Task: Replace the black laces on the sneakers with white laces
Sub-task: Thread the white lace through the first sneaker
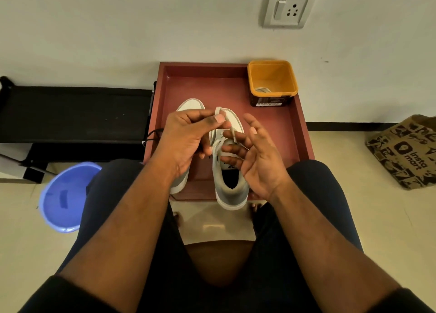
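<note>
Two grey and white sneakers stand on a dark red tray (297, 133). The right sneaker (230, 190) is in plain sight; the left sneaker (191, 104) is mostly hidden behind my left hand. My left hand (186, 138) pinches a white lace (221, 114) between thumb and fingers above the shoes. The lace loops over and its end hangs down onto the fingers of my right hand (254, 157), which lies palm up with fingers spread. A black lace (151, 135) hangs over the tray's left edge.
An orange tub (272, 84) with another white lace in it sits at the tray's back right corner. A blue basin (66, 197) stands on the floor at left, a black rack (75, 114) behind it, a printed paper bag (405, 152) at right. My knees flank the tray.
</note>
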Tool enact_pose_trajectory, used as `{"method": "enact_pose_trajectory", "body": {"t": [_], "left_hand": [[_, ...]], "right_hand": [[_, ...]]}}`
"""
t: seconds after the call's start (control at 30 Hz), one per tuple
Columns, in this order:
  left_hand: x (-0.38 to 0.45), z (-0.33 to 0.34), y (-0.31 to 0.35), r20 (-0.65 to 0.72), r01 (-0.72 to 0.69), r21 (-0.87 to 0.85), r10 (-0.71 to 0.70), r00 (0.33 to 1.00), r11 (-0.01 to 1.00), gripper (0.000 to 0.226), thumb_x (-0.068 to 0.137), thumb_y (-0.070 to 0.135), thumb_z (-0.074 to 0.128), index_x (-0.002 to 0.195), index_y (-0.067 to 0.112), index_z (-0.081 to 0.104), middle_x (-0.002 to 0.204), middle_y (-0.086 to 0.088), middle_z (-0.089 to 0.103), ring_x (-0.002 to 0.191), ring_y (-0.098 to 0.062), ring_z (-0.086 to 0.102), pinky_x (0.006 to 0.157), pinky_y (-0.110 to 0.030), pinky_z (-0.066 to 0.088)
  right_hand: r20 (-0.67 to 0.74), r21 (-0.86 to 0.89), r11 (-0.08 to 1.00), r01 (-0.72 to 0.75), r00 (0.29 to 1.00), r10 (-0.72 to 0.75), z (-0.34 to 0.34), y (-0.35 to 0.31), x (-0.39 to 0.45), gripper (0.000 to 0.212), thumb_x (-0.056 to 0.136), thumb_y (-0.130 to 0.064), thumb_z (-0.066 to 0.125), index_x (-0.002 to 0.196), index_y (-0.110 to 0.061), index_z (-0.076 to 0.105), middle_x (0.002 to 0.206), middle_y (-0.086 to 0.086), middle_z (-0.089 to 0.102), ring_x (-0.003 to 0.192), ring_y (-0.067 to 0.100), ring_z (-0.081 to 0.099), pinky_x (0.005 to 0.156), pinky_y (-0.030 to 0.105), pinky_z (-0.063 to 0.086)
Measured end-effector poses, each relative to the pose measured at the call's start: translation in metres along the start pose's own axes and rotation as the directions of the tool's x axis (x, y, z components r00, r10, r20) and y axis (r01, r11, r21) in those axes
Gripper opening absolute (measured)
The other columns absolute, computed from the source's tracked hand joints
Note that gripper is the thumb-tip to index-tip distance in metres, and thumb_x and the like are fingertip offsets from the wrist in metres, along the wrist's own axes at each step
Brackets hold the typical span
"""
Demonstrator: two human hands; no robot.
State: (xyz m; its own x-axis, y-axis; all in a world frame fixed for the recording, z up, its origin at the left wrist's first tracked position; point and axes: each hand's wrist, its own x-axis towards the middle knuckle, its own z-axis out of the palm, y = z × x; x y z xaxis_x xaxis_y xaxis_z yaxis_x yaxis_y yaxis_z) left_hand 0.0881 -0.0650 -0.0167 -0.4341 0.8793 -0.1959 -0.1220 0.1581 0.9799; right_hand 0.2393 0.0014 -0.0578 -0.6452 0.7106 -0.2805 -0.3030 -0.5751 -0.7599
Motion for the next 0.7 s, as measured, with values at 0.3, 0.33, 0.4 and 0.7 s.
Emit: {"method": "enact_pose_trajectory", "body": {"t": [0.3,0.33,0.4,0.7], "left_hand": [[0.011,-0.001,-0.031,-0.046,-0.071,0.5,0.109,0.993,0.863,0.008,0.086,0.022,0.072,0.086,0.014,0.075,0.086,-0.001,0.066,0.067,-0.007,0.06,0.056,-0.015,0.047],[0.012,-0.003,-0.033,-0.09,-0.051,0.489,0.109,0.99,0.871,0.008,0.087,0.021,0.071,0.087,0.014,0.075,0.086,0.001,0.067,0.067,-0.008,0.061,0.057,-0.017,0.047],[0.013,-0.007,-0.037,-0.112,-0.033,0.569,0.117,0.987,0.822,0.01,0.089,0.022,0.069,0.095,0.017,0.075,0.092,0.005,0.068,0.075,-0.009,0.063,0.061,-0.014,0.046],[0.016,0.027,-0.052,0.004,-0.07,0.285,0.071,0.997,0.956,0.034,0.088,0.002,0.067,0.119,0.015,0.066,0.091,-0.002,0.073,0.064,-0.017,0.071,0.064,-0.031,0.059]], "right_hand": [[-0.195,-0.319,0.948,0.008,0.978,-0.074,-0.016,-0.001,0.016,0.012,0.091,-0.004,0.061,0.099,-0.003,0.07,0.075,0.007,0.069,0.06,0.011,0.058,0.057,0.021,0.05],[-0.215,-0.393,0.919,0.026,0.969,-0.119,-0.019,-0.003,0.017,0.011,0.09,-0.005,0.064,0.098,-0.004,0.072,0.075,0.008,0.069,0.06,0.011,0.058,0.057,0.021,0.05],[-0.198,-0.572,0.819,0.057,0.958,-0.206,-0.024,-0.005,0.018,0.01,0.089,-0.008,0.067,0.094,-0.012,0.074,0.074,0.006,0.07,0.06,0.009,0.057,0.055,0.021,0.05],[-0.125,-0.655,0.752,0.079,0.97,-0.21,-0.025,-0.002,0.025,0.01,0.084,-0.018,0.073,0.08,-0.009,0.075,0.063,0.004,0.065,0.052,0.006,0.049,0.051,0.02,0.041]]}}
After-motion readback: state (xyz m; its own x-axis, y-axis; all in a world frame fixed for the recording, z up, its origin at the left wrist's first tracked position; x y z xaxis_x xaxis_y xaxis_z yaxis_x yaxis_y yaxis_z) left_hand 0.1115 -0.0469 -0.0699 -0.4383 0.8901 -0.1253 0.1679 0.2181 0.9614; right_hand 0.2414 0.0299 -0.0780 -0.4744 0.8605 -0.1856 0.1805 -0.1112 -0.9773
